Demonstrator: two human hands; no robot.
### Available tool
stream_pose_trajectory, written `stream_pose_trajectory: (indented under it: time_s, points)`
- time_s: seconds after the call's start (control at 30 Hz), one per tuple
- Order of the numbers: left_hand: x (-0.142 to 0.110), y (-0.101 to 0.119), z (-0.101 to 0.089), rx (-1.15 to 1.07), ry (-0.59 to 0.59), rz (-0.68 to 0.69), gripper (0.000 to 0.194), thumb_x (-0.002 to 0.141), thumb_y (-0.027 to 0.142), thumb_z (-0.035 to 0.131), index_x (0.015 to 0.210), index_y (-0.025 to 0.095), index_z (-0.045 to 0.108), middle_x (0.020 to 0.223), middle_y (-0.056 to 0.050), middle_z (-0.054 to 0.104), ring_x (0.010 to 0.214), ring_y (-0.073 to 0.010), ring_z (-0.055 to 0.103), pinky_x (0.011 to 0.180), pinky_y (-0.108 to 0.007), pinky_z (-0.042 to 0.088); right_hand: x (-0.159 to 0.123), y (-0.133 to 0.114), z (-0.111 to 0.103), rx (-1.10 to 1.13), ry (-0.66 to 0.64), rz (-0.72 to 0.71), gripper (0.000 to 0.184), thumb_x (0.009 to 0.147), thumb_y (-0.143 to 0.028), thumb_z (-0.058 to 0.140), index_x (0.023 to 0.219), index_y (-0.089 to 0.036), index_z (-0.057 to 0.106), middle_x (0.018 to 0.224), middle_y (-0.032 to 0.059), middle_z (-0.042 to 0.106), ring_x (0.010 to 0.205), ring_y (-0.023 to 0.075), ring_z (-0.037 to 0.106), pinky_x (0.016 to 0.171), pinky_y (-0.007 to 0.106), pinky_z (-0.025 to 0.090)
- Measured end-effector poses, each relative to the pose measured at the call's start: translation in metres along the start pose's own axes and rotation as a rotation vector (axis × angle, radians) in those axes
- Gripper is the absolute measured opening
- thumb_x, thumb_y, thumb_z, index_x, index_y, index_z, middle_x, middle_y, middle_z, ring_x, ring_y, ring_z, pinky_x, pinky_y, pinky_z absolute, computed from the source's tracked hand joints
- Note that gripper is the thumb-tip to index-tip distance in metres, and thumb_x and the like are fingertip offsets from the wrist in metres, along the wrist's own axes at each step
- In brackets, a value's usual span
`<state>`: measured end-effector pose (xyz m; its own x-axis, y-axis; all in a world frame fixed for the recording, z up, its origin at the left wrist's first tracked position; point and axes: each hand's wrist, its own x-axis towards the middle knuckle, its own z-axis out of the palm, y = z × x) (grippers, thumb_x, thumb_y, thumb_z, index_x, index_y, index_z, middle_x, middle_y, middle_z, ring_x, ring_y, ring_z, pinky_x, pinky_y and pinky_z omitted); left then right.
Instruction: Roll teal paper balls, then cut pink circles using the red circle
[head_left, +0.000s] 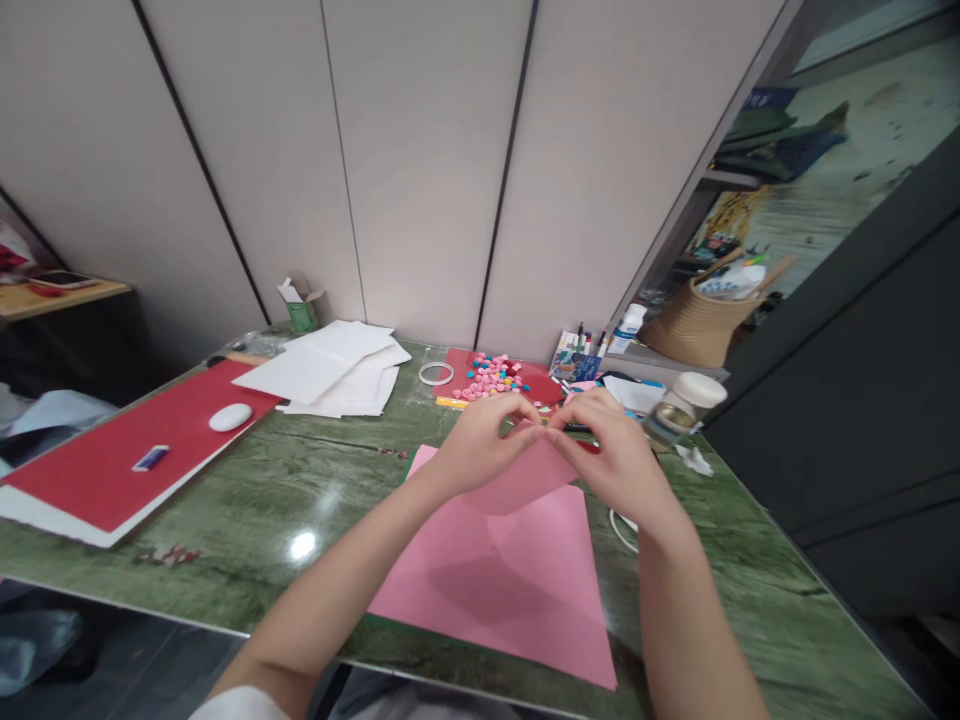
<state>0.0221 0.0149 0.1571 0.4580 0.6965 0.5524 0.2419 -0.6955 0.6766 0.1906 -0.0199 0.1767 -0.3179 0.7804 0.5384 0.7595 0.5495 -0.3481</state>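
Note:
Both hands pinch the upper edge of a small pink paper piece (pixel 517 480), raised a little over the table. My left hand (pixel 491 440) holds it from the left with thumb and fingers closed. Close beside it, my right hand (pixel 611 445) grips the same edge, thumb tips nearly meeting. The piece hangs downward and hides part of what lies behind. Beneath it rests a large pink sheet (pixel 495 610), flat on the green table, with a dark green edge showing under its left side.
Red sheets (pixel 150 440) with a white oval object (pixel 230 417) and an eraser (pixel 151 458) lie left. White papers (pixel 337 365), a tape roll (pixel 436 373) and small pink and blue pieces (pixel 495 377) sit behind. A lidded jar (pixel 684 408) stands at the right.

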Motion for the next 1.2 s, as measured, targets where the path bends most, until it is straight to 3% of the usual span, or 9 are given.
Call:
stream_pose_trajectory:
  time_s: [0.27, 0.6, 0.9, 1.2]
  points:
    - [-0.0031, 0.0032, -0.0036, 0.079, 0.081, 0.052, 0.015, 0.081, 0.028, 0.046, 0.074, 0.016, 0.052, 0.076, -0.001, 0.059, 0.074, -0.0128, 0.052, 0.073, -0.026, 0.036, -0.0001, 0.0010, -0.0034, 0.076, -0.018, 0.053, 0.013, 0.080, -0.030, 0.053, 0.073, -0.020, 0.056, 0.078, 0.0021, 0.058, 0.082, 0.0185, 0.050, 0.072, 0.032, 0.038]
    - [-0.0015, 0.0033, -0.0039, -0.049, 0.016, 0.026, 0.009, 0.077, 0.024, 0.052, 0.078, 0.016, 0.057, 0.079, -0.001, 0.061, 0.076, -0.0117, 0.054, 0.071, -0.024, 0.040, -0.0015, -0.0023, -0.0076, 0.026, -0.021, 0.014, 0.011, 0.079, -0.029, 0.054, 0.072, -0.020, 0.057, 0.077, 0.0033, 0.058, 0.083, 0.0195, 0.048, 0.072, 0.033, 0.038]
    - [-0.0060, 0.0050, -0.0021, 0.138, 0.114, 0.040, 0.018, 0.083, 0.029, 0.044, 0.074, 0.016, 0.053, 0.079, -0.001, 0.061, 0.078, -0.0131, 0.053, 0.075, -0.028, 0.034, 0.0000, 0.0005, -0.0031, 0.054, 0.019, 0.019, 0.011, 0.079, -0.030, 0.054, 0.073, -0.021, 0.057, 0.077, 0.0023, 0.059, 0.082, 0.0187, 0.049, 0.072, 0.033, 0.039]
    - [-0.0031, 0.0068, -0.0056, 0.013, 0.030, 0.031, 0.012, 0.080, 0.028, 0.051, 0.078, 0.018, 0.058, 0.080, 0.000, 0.063, 0.077, -0.0117, 0.055, 0.073, -0.025, 0.038, -0.0026, -0.0029, -0.0066, -0.009, 0.026, -0.053, 0.009, 0.079, -0.029, 0.055, 0.074, -0.021, 0.058, 0.075, 0.0024, 0.059, 0.082, 0.0194, 0.048, 0.076, 0.036, 0.037]
